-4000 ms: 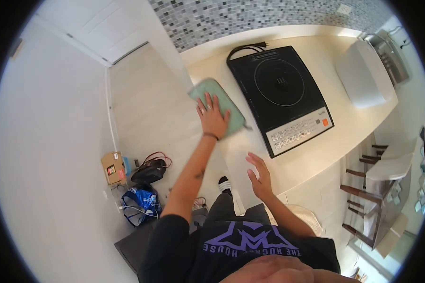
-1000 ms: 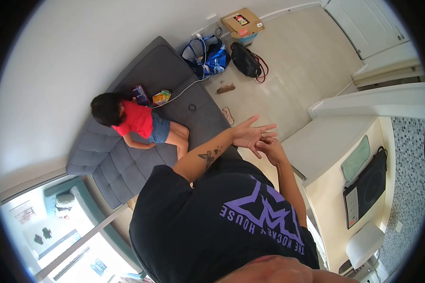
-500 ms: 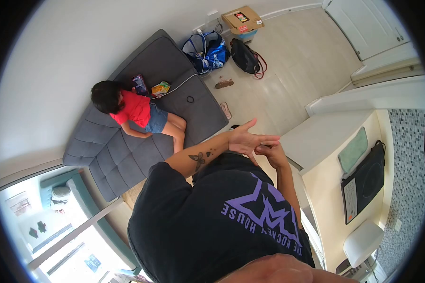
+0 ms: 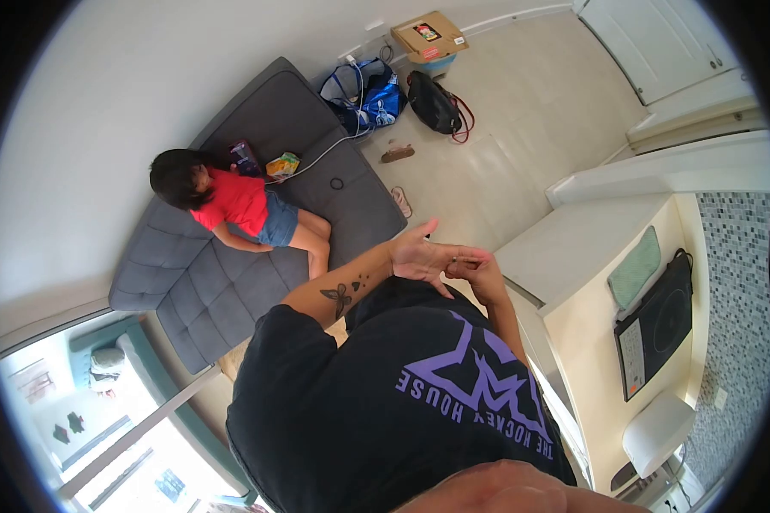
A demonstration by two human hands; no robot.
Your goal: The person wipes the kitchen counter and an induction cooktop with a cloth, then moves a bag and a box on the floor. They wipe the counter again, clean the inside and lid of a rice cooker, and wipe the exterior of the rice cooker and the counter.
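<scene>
Bare skin meets bare skin in front of the chest: the left hand [image 4: 419, 255] is spread flat with fingers extended and holds nothing, and the right hand [image 4: 479, 272] is curled, its fingertips pinched on a finger of the left hand where a ring [image 4: 454, 256] shows. Whether the right fingers grip the ring itself or just the finger I cannot tell. Both hands hang over the floor, between the sofa [image 4: 231, 256] and the counter [image 4: 590, 274]. On the counter, well apart from the hands, lie a green cloth [image 4: 634, 268] and, just beside it, a black cooktop [image 4: 656, 325]. A white stool [image 4: 656, 436] stands near the counter's end. On the grey sofa sits another person in a red top [image 4: 231, 205], with a snack pack [image 4: 282, 163] near them. By the wall lie a blue bag [image 4: 370, 96], a black bag [image 4: 432, 103] and a cardboard box [image 4: 425, 35]. 2 sandals [image 4: 399, 175] lie on the floor, apart from each other.
</scene>
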